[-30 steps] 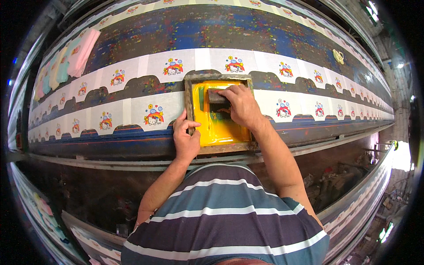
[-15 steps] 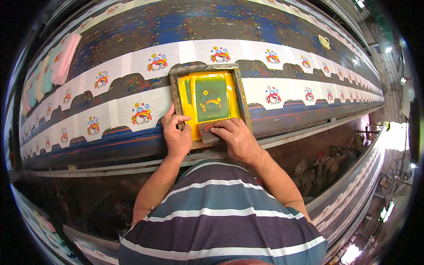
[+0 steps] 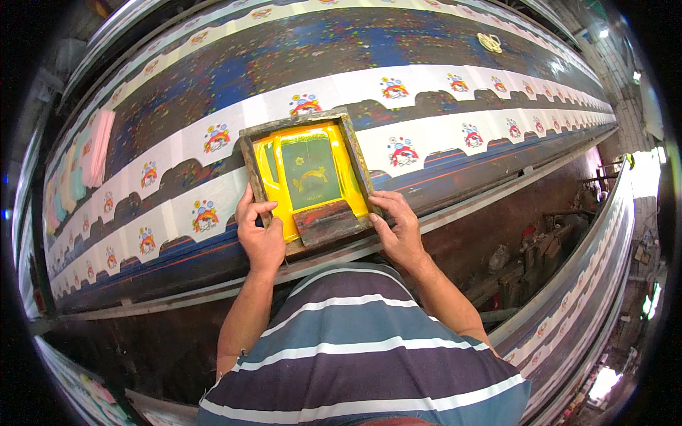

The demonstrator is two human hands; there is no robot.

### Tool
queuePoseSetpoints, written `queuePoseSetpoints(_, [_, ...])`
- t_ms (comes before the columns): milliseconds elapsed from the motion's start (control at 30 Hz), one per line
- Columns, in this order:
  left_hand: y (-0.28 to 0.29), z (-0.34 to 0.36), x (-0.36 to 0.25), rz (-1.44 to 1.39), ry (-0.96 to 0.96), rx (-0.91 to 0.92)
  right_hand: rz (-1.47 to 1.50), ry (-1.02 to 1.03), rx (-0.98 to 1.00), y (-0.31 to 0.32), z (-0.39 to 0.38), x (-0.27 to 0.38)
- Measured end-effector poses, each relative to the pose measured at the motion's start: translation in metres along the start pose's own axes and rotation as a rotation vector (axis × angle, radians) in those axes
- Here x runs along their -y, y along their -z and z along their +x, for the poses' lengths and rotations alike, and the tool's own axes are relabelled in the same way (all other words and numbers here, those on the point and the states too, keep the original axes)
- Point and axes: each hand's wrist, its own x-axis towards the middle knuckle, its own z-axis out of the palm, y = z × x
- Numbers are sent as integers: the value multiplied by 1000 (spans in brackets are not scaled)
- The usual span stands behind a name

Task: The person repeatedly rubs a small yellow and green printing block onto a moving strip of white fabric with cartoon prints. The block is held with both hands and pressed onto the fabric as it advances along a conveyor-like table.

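A wooden screen-printing frame (image 3: 358,154) lies over the row of printed white cloth pieces, slightly turned. Yellow ink (image 3: 283,206) coats the inside around its greenish mesh window (image 3: 310,172), which shows a rainbow and flowers. At the near end inside the frame rests a dark, ink-stained squeegee (image 3: 327,224), with neither hand around it. My left hand (image 3: 260,238) is closed on the frame's left side near the front corner. On the right side, my right hand (image 3: 401,228) pinches the frame between thumb and fingers. The cloth beneath the frame is hidden.
White cloth pieces (image 3: 403,157) with colourful cartoon prints run in rows along the long, ink-spotted table (image 3: 234,74). Pastel cloths (image 3: 98,150) hang in a bundle at the left. A pale coil (image 3: 489,42) sits at the far right. A metal rail (image 3: 455,216) edges the near side.
My right hand has let go of the squeegee and taken the frame's right side. The frame appears farther left and more tilted, while the whole view has also shifted.
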Motion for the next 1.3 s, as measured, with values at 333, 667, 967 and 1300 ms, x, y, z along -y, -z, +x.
queuePoseSetpoints(333, [-155, -21, -36, -94, 26, 10, 55, -26, -33, 121, 4, -100])
queuePoseSetpoints(667, [-219, -35, -66, -297, 182, 13, 87, 40, 59, 194, 19, -149])
queuePoseSetpoints(967, [-216, -35, -68, -334, 244, 22, -46, 357, 160, 191, 28, -122])
queuePoseSetpoints(1300, [-220, -39, -61, -312, 229, 11, -299, 496, 456, 152, 70, -100])
